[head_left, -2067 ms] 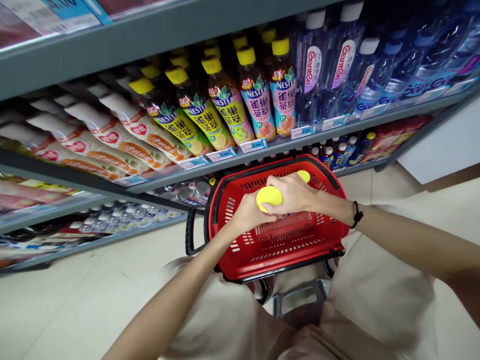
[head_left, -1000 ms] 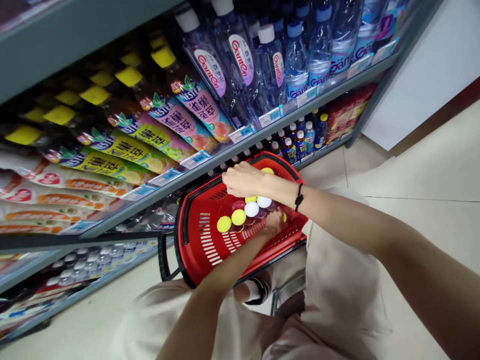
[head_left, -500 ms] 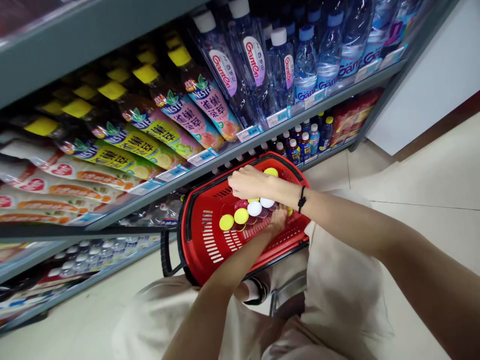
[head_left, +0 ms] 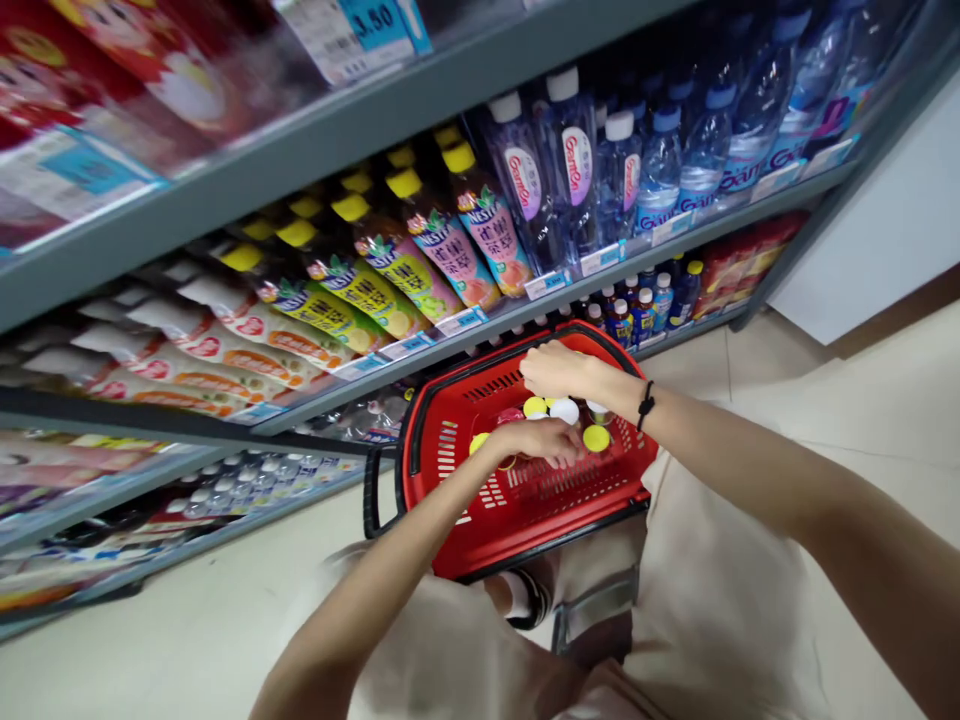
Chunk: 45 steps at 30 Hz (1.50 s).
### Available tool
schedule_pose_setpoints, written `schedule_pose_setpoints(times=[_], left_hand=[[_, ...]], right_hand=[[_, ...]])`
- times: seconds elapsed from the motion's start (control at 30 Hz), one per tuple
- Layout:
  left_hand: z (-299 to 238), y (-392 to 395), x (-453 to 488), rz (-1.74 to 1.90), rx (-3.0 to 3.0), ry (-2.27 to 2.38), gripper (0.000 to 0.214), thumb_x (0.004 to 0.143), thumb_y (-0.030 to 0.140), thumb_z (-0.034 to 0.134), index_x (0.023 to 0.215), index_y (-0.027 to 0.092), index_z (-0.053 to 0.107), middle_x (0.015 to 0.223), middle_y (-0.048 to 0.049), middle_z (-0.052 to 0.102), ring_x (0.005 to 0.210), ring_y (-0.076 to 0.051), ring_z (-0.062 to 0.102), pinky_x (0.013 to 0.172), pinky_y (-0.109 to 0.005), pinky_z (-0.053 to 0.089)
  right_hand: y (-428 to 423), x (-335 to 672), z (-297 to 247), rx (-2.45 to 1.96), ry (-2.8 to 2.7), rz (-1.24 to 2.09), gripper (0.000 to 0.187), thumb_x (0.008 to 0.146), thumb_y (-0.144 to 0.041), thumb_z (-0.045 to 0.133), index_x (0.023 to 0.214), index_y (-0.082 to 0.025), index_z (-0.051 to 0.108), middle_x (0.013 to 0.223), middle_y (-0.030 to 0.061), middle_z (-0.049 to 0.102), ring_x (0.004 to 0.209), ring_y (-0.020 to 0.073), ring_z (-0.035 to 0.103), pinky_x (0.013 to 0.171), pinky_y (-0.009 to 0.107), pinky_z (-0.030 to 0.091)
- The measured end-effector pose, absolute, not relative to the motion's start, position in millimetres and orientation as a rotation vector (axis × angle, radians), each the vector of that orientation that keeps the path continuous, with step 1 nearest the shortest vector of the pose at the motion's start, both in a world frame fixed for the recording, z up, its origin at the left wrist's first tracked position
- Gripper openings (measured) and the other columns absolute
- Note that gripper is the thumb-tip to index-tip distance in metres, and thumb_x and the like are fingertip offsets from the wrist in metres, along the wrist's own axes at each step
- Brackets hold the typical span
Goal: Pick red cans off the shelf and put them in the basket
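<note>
A red shopping basket [head_left: 465, 540] with a black handle stands in front of the shelf. Inside it are several bottles with yellow caps [head_left: 596, 438] and white caps [head_left: 564, 411]. My left hand [head_left: 546, 440] reaches into the basket over the bottles, fingers extended and slightly apart, with nothing visible in them. Near the far wall of the basket is my right hand [head_left: 553, 368], wearing a black band at the wrist. Its fingers are curled closed, and whatever they may hold is hidden behind the hand.
Leaning drink bottles [head_left: 442, 245] with yellow caps fill the shelf, beside clear water bottles [head_left: 660, 165]. Smaller bottles [head_left: 641, 310] stand on the lower shelf. A white panel [head_left: 885, 240] rises at the right. Pale floor tiles [head_left: 210, 590] surround my knees.
My left hand has drawn back from the right side of the basket and lies over the bottle caps. My right hand stays closed near the far wall. The view has shifted left and up.
</note>
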State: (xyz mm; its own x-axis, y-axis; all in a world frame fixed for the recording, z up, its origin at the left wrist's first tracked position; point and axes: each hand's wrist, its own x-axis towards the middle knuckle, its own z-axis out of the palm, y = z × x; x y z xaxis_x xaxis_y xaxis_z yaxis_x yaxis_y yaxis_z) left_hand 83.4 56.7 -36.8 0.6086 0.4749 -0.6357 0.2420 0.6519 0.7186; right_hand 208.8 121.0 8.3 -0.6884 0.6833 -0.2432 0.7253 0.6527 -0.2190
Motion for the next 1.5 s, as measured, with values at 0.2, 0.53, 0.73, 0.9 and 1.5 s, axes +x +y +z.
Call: schedule_pose_setpoints(times=[0.2,0.53,0.73,0.9,1.5], left_hand=[[77.5,93.6,37.5,0.555,1.686,1.019,0.023,0.09,0.038,0.068,0.095,0.017,0.076,0.087,-0.0093,0.078,0.078,-0.022,0.074,0.071,-0.031,0.059],[243.0,150.5,-17.2,1.714,2.178,1.579,0.024,0.085,0.031,0.078,0.105,0.022,0.067,0.094,-0.0062,0.07,0.103,-0.024,0.065,0.09,-0.038,0.051],[290.6,189.3,-21.0,1.889,2.271,1.763,0.059,0.076,0.05,0.09,0.118,0.023,0.06,0.143,-0.0132,0.054,0.157,-0.034,0.014,0.123,-0.052,0.023],[292.2,200.3,-9.6,1.744,2.339,2.006,0.08,0.069,0.06,0.094,0.121,0.016,0.054,0.16,-0.0214,0.036,0.156,-0.038,0.009,0.126,-0.055,0.008],[273.5,162.1,9.7,2.183,2.332,1.45,0.08,0.089,0.045,0.082,0.147,0.022,0.033,0.165,-0.0089,0.037,0.159,-0.022,0.024,0.133,-0.047,0.019]], right_hand=[[122.2,213.1,13.9,1.156,2.683,-0.415,0.034,0.1,-0.014,0.051,0.119,-0.006,0.078,0.117,0.0247,0.077,0.11,0.0336,0.075,0.085,0.035,0.055],[115.7,207.5,4.6,1.194,2.666,-0.374,0.037,0.099,-0.015,0.047,0.113,-0.005,0.08,0.115,0.0253,0.077,0.111,0.0358,0.076,0.087,0.038,0.054],[115.2,205.4,2.3,1.196,2.647,-0.418,0.039,0.1,-0.017,0.045,0.114,-0.003,0.079,0.113,0.0264,0.077,0.11,0.0378,0.075,0.086,0.04,0.054],[112.8,206.1,2.3,1.184,2.662,-0.439,0.039,0.101,-0.018,0.046,0.117,-0.003,0.078,0.117,0.0266,0.076,0.114,0.0366,0.074,0.09,0.041,0.054],[99.4,206.0,12.2,1.191,2.745,-0.424,0.032,0.102,-0.019,0.047,0.109,-0.008,0.076,0.111,0.0231,0.077,0.108,0.034,0.075,0.088,0.038,0.051]])
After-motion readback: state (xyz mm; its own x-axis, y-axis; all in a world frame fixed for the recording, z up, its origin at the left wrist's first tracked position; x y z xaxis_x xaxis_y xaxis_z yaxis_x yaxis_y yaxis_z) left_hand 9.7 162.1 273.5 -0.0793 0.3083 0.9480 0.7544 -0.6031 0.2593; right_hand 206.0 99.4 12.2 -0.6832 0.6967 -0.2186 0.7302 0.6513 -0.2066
